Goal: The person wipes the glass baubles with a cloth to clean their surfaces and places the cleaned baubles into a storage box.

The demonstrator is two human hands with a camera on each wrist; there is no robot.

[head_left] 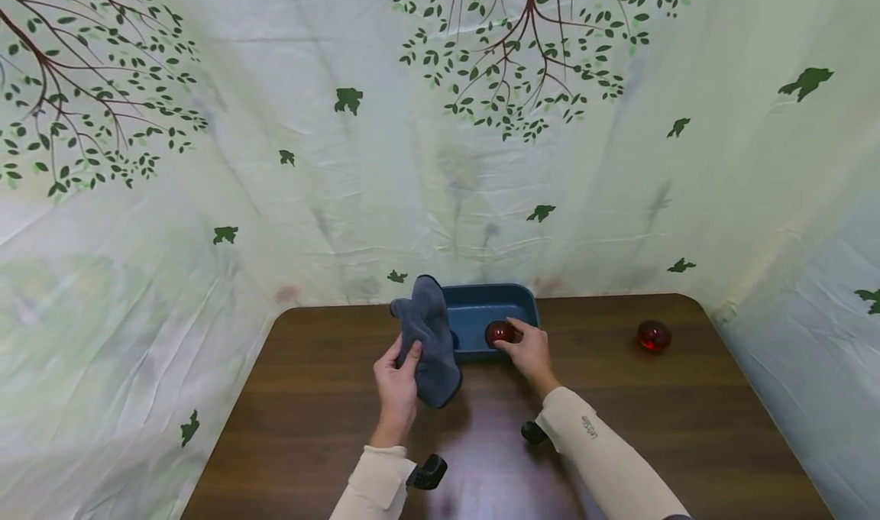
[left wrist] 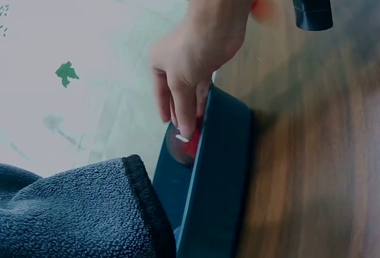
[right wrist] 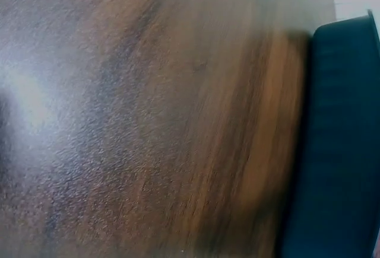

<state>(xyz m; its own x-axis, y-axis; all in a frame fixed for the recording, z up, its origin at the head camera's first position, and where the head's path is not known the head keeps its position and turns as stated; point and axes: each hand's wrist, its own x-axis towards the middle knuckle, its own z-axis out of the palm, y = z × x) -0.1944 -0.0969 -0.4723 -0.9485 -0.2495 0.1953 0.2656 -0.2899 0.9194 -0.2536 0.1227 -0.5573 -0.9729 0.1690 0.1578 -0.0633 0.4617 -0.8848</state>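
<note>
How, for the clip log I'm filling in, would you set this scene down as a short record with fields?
Left hand: holds a grey-blue cloth
Right hand: holds a dark red ball at the blue tray; contact with the tray's bottom unclear
Tray position: on the brown table, near its far edge; left end hidden by the cloth in the head view
Second red ball: on the table, right of the tray
Backdrop: pale, with leaf and branch prints
</note>
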